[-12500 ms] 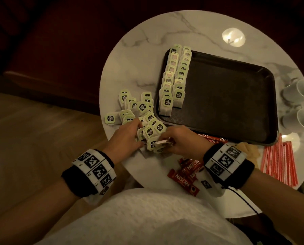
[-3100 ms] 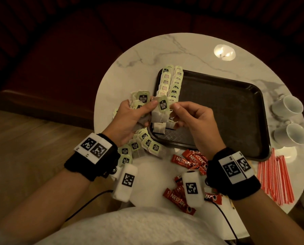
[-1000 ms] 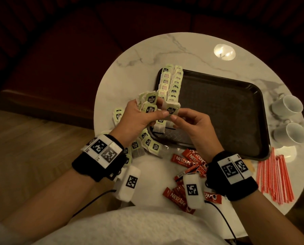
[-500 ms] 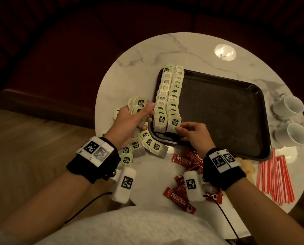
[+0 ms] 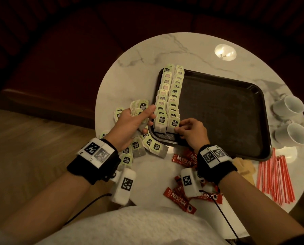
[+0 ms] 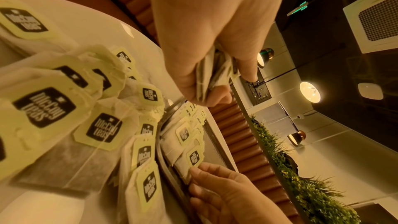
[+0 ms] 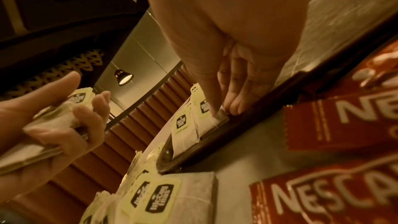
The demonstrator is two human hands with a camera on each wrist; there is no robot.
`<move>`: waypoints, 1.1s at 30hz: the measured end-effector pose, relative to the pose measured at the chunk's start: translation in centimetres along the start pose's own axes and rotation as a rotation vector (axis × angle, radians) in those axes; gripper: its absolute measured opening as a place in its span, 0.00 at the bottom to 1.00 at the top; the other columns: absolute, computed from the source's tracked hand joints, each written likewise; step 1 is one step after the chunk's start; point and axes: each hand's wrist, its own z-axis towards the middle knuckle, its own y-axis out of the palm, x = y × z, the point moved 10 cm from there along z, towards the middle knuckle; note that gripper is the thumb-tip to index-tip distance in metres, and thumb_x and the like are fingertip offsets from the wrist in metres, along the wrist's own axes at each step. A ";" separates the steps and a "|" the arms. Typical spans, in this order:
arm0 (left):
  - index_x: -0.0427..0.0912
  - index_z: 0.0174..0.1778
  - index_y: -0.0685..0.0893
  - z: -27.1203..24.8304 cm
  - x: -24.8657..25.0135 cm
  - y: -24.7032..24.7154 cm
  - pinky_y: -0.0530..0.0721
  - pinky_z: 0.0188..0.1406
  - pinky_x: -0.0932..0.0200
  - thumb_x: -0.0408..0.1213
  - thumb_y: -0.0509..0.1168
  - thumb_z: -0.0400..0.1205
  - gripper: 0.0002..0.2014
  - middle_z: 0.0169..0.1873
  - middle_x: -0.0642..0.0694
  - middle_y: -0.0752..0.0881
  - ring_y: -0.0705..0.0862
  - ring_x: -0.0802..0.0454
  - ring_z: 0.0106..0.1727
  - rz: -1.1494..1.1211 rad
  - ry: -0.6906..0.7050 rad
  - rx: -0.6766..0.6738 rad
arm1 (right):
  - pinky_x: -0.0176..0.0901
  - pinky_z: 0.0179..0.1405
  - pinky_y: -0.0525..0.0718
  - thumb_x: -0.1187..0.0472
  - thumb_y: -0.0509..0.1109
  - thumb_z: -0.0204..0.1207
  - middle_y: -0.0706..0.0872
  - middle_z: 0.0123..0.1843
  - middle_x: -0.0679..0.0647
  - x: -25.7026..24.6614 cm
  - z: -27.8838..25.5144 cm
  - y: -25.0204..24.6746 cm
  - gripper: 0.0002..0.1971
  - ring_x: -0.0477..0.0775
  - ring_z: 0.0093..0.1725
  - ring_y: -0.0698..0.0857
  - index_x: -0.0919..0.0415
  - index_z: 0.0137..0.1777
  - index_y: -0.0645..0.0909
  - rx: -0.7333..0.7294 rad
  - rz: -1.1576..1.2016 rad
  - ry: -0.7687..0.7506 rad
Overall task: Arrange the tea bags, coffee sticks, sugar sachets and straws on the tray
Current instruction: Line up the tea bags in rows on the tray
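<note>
A dark tray [image 5: 218,112] lies on the round marble table [image 5: 139,68], with two rows of green-tagged tea bags [image 5: 170,96] along its left side. My right hand [image 5: 178,127] pinches the near corner of the nearest tea bag [image 5: 173,123] in the right row, which lies on the tray [image 7: 221,117]. My left hand [image 5: 144,119] grips a small stack of tea bags [image 5: 141,107] just left of the tray; the stack [image 6: 213,77] sits between thumb and fingers. Several loose tea bags [image 5: 147,145] lie under my left wrist.
Red coffee sticks [image 5: 181,160] lie by the tray's near edge and more [image 5: 179,200] by the table's front edge. Brown sugar sachets [image 5: 245,167] and red straws [image 5: 275,175] are at the right. Two white cups [image 5: 289,106] stand right of the tray.
My right hand brought a tea bag down from the left hand's stack and set it at the near end of the right row. The left hand lowered slightly with its stack.
</note>
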 end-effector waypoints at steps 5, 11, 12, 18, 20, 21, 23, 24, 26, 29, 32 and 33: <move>0.40 0.48 0.85 0.1 -0.1 0.2 0.77 0.26 0.63 0.50 0.69 0.78 0.15 0.37 0.47 0.87 0.83 0.56 0.35 -0.022 -0.021 -0.008 | 0.52 0.56 0.89 0.61 0.78 0.74 0.90 0.46 0.51 -0.1 -0.1 -0.8 0.09 0.50 0.48 0.90 0.52 0.49 0.81 0.015 0.027 0.001; 0.35 0.47 0.85 0.0 -0.1 0.8 0.81 0.24 0.63 0.54 0.63 0.82 0.21 0.34 0.44 0.88 0.86 0.53 0.31 -0.050 -0.065 -0.027 | 0.43 0.51 0.87 0.58 0.71 0.81 0.88 0.50 0.49 -3.8 -1.4 -1.6 0.02 0.47 0.51 0.87 0.48 0.49 0.82 0.021 0.079 -0.160; 0.34 0.47 0.85 0.0 0.0 0.9 0.81 0.23 0.63 0.54 0.63 0.82 0.22 0.34 0.43 0.88 0.87 0.52 0.31 -0.042 -0.066 -0.027 | 0.41 0.47 0.86 0.58 0.70 0.81 0.89 0.50 0.49 -4.8 -1.9 -1.0 0.02 0.48 0.51 0.88 0.49 0.49 0.83 -0.032 0.116 -0.191; 0.35 0.52 0.85 -0.2 0.3 1.6 0.83 0.25 0.60 0.62 0.60 0.75 0.30 0.36 0.42 0.90 0.88 0.48 0.34 0.038 -0.023 -0.029 | 0.31 0.39 0.82 0.57 0.70 0.82 0.90 0.47 0.53 -10.0 -5.0 1.2 0.08 0.43 0.41 0.86 0.60 0.53 0.87 -0.223 0.167 -0.403; 0.37 0.58 0.84 -0.2 0.2 1.8 0.83 0.25 0.59 0.62 0.58 0.76 0.31 0.40 0.42 0.91 0.89 0.47 0.36 0.039 -0.016 -0.022 | 0.33 0.41 0.82 0.56 0.71 0.81 0.91 0.49 0.54 -10.4 -5.3 1.6 0.09 0.50 0.45 0.87 0.59 0.53 0.88 -0.234 0.166 -0.416; 0.39 0.59 0.83 -0.2 0.2 2.0 0.84 0.25 0.59 0.62 0.57 0.78 0.29 0.41 0.41 0.91 0.89 0.46 0.37 0.037 -0.016 -0.023 | 0.34 0.42 0.82 0.55 0.72 0.80 0.91 0.49 0.53 -10.5 -5.3 1.7 0.08 0.52 0.47 0.88 0.58 0.53 0.88 -0.230 0.160 -0.412; 0.41 0.60 0.83 -0.2 0.2 2.3 0.84 0.25 0.60 0.59 0.56 0.83 0.26 0.41 0.42 0.91 0.90 0.47 0.36 0.044 -0.016 -0.032 | 0.36 0.44 0.83 0.55 0.75 0.78 0.90 0.49 0.51 -10.5 -5.3 1.7 0.08 0.49 0.47 0.88 0.57 0.52 0.88 -0.210 0.149 -0.405; 0.41 0.59 0.83 -0.2 0.2 2.4 0.84 0.25 0.61 0.58 0.55 0.83 0.25 0.40 0.43 0.91 0.89 0.49 0.34 0.048 -0.017 -0.034 | 0.37 0.44 0.84 0.55 0.76 0.77 0.90 0.49 0.51 -10.5 -5.3 1.7 0.08 0.47 0.45 0.88 0.57 0.52 0.88 -0.200 0.150 -0.404; 0.41 0.58 0.83 -0.2 0.3 2.7 0.83 0.24 0.61 0.61 0.57 0.80 0.27 0.39 0.45 0.91 0.89 0.51 0.32 0.052 -0.016 -0.036 | 0.36 0.46 0.85 0.55 0.77 0.76 0.90 0.48 0.51 -10.4 -5.5 1.6 0.09 0.46 0.44 0.87 0.58 0.51 0.87 -0.192 0.168 -0.404; 0.43 0.54 0.83 -0.1 0.5 2.9 0.83 0.26 0.61 0.63 0.57 0.74 0.28 0.35 0.49 0.90 0.89 0.53 0.33 0.037 -0.014 -0.043 | 0.40 0.52 0.85 0.52 0.77 0.75 0.90 0.52 0.48 -10.0 -5.8 1.8 0.10 0.51 0.51 0.86 0.56 0.50 0.87 -0.208 0.166 -0.376; 0.47 0.54 0.83 0.1 0.6 2.9 0.88 0.39 0.52 0.65 0.58 0.72 0.27 0.47 0.45 0.92 0.91 0.46 0.48 0.008 -0.022 -0.034 | 0.39 0.50 0.83 0.50 0.77 0.74 0.88 0.52 0.46 -9.9 -6.1 2.0 0.11 0.47 0.50 0.84 0.54 0.52 0.88 -0.229 0.122 -0.380; 0.48 0.54 0.83 0.2 0.6 2.9 0.89 0.42 0.50 0.65 0.58 0.72 0.27 0.49 0.44 0.92 0.91 0.45 0.50 0.002 -0.025 -0.029 | 0.37 0.49 0.83 0.50 0.77 0.74 0.88 0.52 0.46 -9.9 -6.1 2.1 0.11 0.46 0.49 0.84 0.54 0.52 0.88 -0.238 0.112 -0.381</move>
